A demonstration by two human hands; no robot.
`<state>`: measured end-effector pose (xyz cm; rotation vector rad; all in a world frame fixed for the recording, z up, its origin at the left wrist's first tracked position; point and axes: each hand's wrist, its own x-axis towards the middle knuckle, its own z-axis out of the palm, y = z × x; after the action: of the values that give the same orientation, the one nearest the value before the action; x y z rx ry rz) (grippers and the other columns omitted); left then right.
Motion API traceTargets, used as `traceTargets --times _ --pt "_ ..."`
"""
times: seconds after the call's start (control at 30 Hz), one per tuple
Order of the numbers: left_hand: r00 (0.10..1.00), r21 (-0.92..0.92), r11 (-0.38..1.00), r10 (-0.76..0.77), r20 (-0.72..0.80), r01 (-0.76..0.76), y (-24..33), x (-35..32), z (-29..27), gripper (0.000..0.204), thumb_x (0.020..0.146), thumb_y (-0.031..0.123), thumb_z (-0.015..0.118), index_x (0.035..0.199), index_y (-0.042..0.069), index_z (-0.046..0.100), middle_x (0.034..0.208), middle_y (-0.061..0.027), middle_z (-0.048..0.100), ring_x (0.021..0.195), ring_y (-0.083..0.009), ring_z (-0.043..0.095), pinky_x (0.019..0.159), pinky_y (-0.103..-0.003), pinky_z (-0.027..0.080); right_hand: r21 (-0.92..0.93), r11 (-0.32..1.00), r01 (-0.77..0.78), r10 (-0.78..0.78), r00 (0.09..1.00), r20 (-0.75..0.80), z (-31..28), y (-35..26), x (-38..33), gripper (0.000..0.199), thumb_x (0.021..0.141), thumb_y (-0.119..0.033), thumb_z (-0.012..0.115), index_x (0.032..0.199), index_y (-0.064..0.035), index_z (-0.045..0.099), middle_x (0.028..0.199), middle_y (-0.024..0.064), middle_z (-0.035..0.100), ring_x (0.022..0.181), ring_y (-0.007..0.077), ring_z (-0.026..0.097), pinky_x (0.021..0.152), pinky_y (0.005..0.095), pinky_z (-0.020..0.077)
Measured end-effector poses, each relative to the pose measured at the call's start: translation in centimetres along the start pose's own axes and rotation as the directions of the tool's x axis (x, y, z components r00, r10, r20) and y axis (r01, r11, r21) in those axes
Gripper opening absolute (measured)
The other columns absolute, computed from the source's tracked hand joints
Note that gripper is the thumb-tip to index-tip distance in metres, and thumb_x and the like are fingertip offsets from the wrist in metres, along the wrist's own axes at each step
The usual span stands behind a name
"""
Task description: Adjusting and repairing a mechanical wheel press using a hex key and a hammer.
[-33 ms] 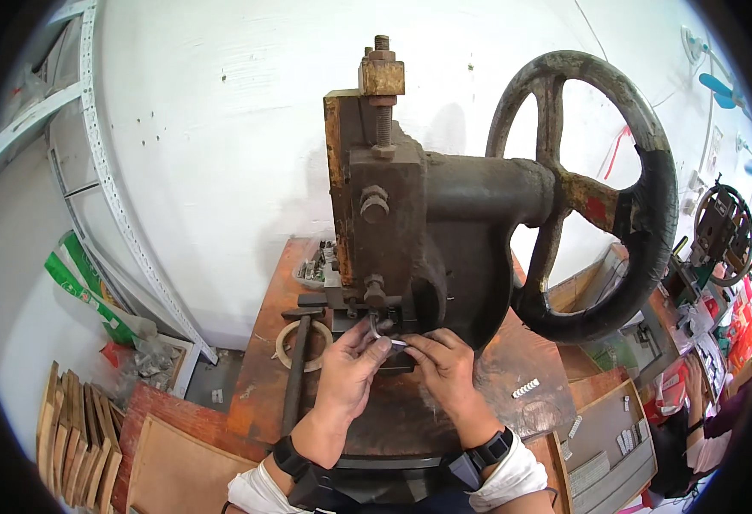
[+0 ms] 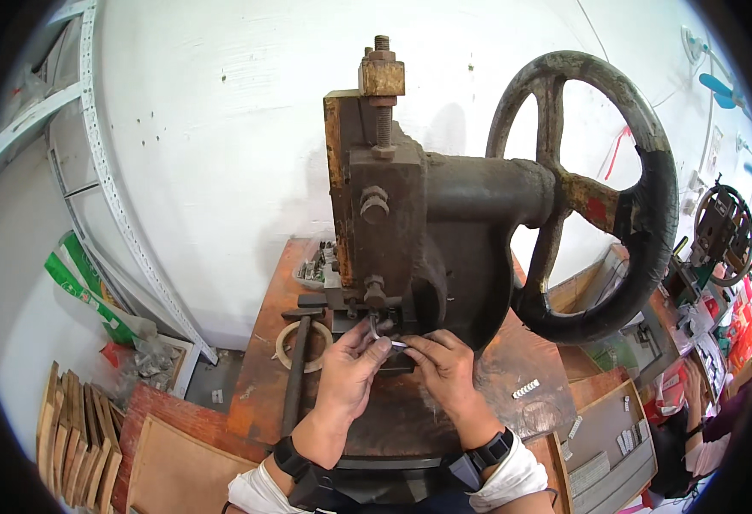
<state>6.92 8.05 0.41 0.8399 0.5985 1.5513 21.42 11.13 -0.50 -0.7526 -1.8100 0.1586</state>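
Note:
A dark, worn hand press [image 2: 384, 223] with a large handwheel [image 2: 654, 197] stands in front of me. At its lower tooling, my left hand [image 2: 350, 368] and my right hand [image 2: 446, 368] come close together, fingers pinched. Between them runs a small, light metal strip [image 2: 399, 343], its right end gripped by my right fingertips. A curved shiny piece [image 2: 374, 325] shows by my left fingers; whether it belongs to the strip I cannot tell. My fingers cover much of both. On the bench to the right lies a short ridged metal piece [image 2: 526, 389].
A hammer [image 2: 299, 368] lies left of my hands over a tape roll [image 2: 283, 347]. Behind it sits a clear tub of small parts [image 2: 314, 264]. Wooden boards [image 2: 76, 437] lean at lower left. A tray of metal strips [image 2: 611, 454] is at right, near another person's arm [image 2: 695, 394].

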Motion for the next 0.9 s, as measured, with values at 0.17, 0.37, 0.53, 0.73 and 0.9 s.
traceTargets --times 0.17,0.37,0.53,0.73,0.9 --pt "0.999 0.026 1.000 0.017 -0.036 -0.016 -0.2 0.3 0.0 0.042 0.083 0.004 0.058 0.122 -0.004 0.044 0.110 -0.0083 0.056 0.096 -0.0125 0.054 0.083 -0.024 0.045 0.019 1.000 -0.010 0.010 1.000 0.001 -0.2 0.7 0.0 0.019 0.065 -0.004 0.069 0.084 -0.0068 0.066 0.068 0.0082 0.057 0.060 0.0246 0.056 0.054 0.0332 0.0457" --pt "0.998 0.047 0.998 0.042 -0.047 -0.040 -0.3 0.5 -0.2 0.041 0.084 0.004 0.058 0.122 -0.004 0.044 0.111 -0.0094 0.056 0.097 -0.0137 0.055 0.083 -0.025 0.045 -0.018 0.999 0.039 -0.039 0.999 -0.021 -0.4 0.2 0.6 0.019 0.065 -0.004 0.070 0.083 -0.0057 0.066 0.069 0.0084 0.058 0.061 0.0249 0.056 0.054 0.0330 0.0459" --pt "0.998 0.033 0.999 0.036 -0.044 -0.035 -0.4 0.3 0.0 0.039 0.085 0.003 0.056 0.121 -0.005 0.044 0.108 -0.0088 0.056 0.095 -0.0133 0.055 0.082 -0.025 0.046 -0.097 0.991 0.094 -0.091 0.995 0.032 -0.9 0.1 0.7 0.019 0.065 -0.005 0.068 0.084 -0.0061 0.065 0.068 0.0073 0.057 0.061 0.0248 0.055 0.053 0.0337 0.0453" --pt "0.999 0.028 0.999 0.021 -0.048 -0.020 -0.2 0.5 0.0 0.037 0.085 0.004 0.056 0.119 -0.004 0.046 0.105 -0.0073 0.057 0.092 -0.0117 0.055 0.080 -0.024 0.046 -0.140 0.976 0.167 -0.154 0.983 0.100 -1.6 0.2 1.6 0.021 0.062 -0.005 0.067 0.083 -0.0065 0.065 0.068 0.0063 0.055 0.060 0.0244 0.053 0.053 0.0337 0.0447" --pt "0.999 0.038 0.999 -0.013 -0.050 0.015 -0.5 0.9 -0.1 0.033 0.087 0.002 0.051 0.118 -0.007 0.045 0.112 -0.0127 0.054 0.100 -0.0191 0.054 0.086 -0.032 0.046 -0.227 0.957 0.182 -0.164 0.982 0.099 -2.1 -0.5 2.1 0.022 0.061 -0.004 0.071 0.083 -0.0047 0.066 0.068 0.0089 0.058 0.060 0.0248 0.056 0.054 0.0328 0.0465"
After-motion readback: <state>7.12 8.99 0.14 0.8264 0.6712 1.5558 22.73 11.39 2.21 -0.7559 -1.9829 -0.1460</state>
